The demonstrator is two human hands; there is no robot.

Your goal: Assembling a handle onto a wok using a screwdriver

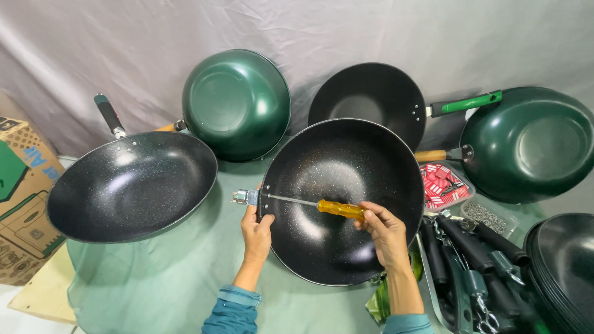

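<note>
Other woks crowd around: black one (131, 185) on my left, green ones (236, 104) leaning behind, loose black handles (470, 247) at right. Centre wok (343, 201) is speckled black, tilted toward me. My left hand (256, 232) grips its metal bracket (247, 197); my right hand (387, 232) is closed on the yellow-handled screwdriver (339, 209), tip at the rim.

— Clearance on the bench (161, 278)?

— Open cloth in front, between the left pan (130, 185) and the middle pan (343, 201), runs to the near edge.

— Obstructions?

— Right side blocked: loose handles (470, 247), a stack of pans (563, 266), a red tray (442, 185). Rear closed by three pans leaning on the backdrop, the green one (236, 104) just beside the left pan. A cardboard box (25, 192) walls the far left.
</note>
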